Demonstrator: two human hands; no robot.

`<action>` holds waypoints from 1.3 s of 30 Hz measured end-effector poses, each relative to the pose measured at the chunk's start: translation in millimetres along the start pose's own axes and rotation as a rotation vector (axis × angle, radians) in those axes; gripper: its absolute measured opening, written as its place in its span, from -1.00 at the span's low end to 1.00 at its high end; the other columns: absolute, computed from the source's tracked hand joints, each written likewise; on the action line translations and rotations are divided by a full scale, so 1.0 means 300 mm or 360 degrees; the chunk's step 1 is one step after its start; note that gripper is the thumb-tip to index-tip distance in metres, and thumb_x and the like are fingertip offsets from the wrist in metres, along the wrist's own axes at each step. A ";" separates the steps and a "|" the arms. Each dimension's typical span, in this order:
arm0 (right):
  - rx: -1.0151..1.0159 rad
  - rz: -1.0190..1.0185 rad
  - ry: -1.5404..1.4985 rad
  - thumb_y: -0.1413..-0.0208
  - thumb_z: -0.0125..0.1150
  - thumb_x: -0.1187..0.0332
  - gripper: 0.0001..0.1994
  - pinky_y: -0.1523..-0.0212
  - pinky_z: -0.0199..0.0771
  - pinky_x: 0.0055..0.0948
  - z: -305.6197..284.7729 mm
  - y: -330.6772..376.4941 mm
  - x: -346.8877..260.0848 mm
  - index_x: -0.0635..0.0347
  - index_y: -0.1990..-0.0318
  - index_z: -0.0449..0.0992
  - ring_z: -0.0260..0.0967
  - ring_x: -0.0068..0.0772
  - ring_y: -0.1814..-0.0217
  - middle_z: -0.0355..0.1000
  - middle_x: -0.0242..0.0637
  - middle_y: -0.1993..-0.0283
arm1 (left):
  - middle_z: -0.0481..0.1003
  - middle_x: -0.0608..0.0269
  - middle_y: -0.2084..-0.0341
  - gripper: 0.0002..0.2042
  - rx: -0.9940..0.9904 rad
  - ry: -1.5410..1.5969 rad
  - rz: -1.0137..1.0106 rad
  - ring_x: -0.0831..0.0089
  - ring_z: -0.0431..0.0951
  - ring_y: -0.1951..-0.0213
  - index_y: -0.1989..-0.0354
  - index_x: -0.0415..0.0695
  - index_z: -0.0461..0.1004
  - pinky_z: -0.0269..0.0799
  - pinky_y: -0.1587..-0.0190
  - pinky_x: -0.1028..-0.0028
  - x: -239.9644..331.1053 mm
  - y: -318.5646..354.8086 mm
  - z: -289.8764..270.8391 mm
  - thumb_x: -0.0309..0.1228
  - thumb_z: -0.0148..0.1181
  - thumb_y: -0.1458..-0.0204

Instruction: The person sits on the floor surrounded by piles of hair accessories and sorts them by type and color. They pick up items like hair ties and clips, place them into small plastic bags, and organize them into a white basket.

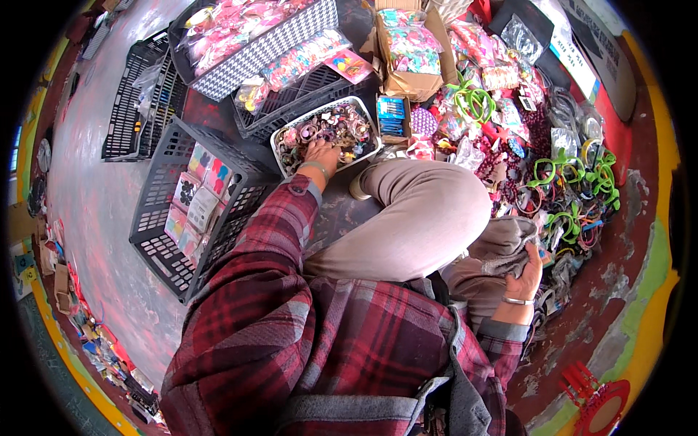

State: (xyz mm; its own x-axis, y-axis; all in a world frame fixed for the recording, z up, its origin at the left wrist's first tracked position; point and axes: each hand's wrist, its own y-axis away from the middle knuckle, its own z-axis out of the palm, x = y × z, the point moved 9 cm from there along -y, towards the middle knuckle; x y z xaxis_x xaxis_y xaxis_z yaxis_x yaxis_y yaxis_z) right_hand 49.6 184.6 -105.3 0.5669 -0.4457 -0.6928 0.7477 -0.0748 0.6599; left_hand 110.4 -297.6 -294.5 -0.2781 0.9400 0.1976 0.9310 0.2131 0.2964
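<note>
I sit on the floor with bent knees in beige trousers (422, 218). My left hand (320, 156) reaches forward into a white tray (278, 150) filled with small colourful hair ornaments; its fingers are down among them, and whether they hold one is hidden. My right hand (525, 280), a bangle on its wrist, rests on my right knee, gripping the trouser cloth (502, 243) there.
Black plastic crates (156, 232) with carded trinkets stand to my left. Beyond the tray are more crates (291, 102), a cardboard box (414, 80) of packets, and bags of beads. Green and mixed bangles (574, 182) lie spread at my right. A red comb-like piece (582, 381) lies near.
</note>
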 end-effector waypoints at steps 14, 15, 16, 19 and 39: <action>0.0011 0.0043 0.0039 0.02 0.03 0.43 -0.77 0.21 0.48 -0.24 0.001 0.006 0.008 0.28 0.18 0.42 0.44 -0.18 0.24 0.46 -0.18 0.21 | 0.52 0.14 0.42 -0.77 0.0284 0.1335 -0.0448 0.38 0.51 0.37 0.25 -0.18 0.49 0.38 0.29 0.46 -0.202 -0.024 -0.140 -0.44 0.14 0.12; 0.0018 0.0043 0.0034 0.02 0.03 0.43 -0.77 0.21 0.48 -0.24 -0.010 0.003 0.010 0.28 0.18 0.42 0.44 -0.18 0.24 0.46 -0.18 0.21 | 0.52 0.18 0.45 -0.81 0.0269 0.1456 -0.0400 0.48 0.49 0.41 0.29 -0.20 0.51 0.37 0.32 0.52 -0.175 -0.037 -0.168 -0.48 0.13 0.13; 0.0023 0.0044 0.0038 0.02 0.03 0.43 -0.77 0.21 0.48 -0.24 -0.009 0.000 0.012 0.28 0.18 0.42 0.44 -0.19 0.25 0.46 -0.19 0.22 | 0.51 0.20 0.46 -0.81 0.0272 0.1570 -0.0410 0.50 0.48 0.42 0.29 -0.22 0.50 0.36 0.33 0.53 -0.186 -0.047 -0.157 -0.50 0.13 0.13; 0.0057 0.0014 0.0062 0.03 0.04 0.44 -0.77 0.22 0.49 -0.24 -0.019 -0.009 0.009 0.28 0.19 0.43 0.45 -0.20 0.26 0.46 -0.19 0.22 | 0.48 0.29 0.48 -0.77 0.0270 0.2114 -0.0454 0.58 0.42 0.47 0.23 -0.27 0.48 0.34 0.36 0.58 -0.206 -0.102 -0.123 -0.52 0.13 0.12; 0.0055 -0.0009 0.0091 0.04 0.04 0.46 -0.76 0.21 0.48 -0.26 -0.024 -0.010 0.009 0.31 0.18 0.42 0.45 -0.21 0.26 0.46 -0.18 0.22 | 0.42 0.32 0.61 -0.83 0.0366 0.2773 -0.0653 0.58 0.40 0.61 0.31 -0.20 0.45 0.31 0.60 0.61 -0.274 -0.004 -0.082 -0.60 0.04 0.11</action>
State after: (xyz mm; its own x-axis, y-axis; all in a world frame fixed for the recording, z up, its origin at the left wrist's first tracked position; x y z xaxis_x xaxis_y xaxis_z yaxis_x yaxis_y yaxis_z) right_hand 51.3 190.0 -111.1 0.5821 -0.3937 -0.7114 0.7391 -0.1085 0.6648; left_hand 126.3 -381.7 -288.0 -0.2363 -0.4735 0.8485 0.7150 0.5066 0.4818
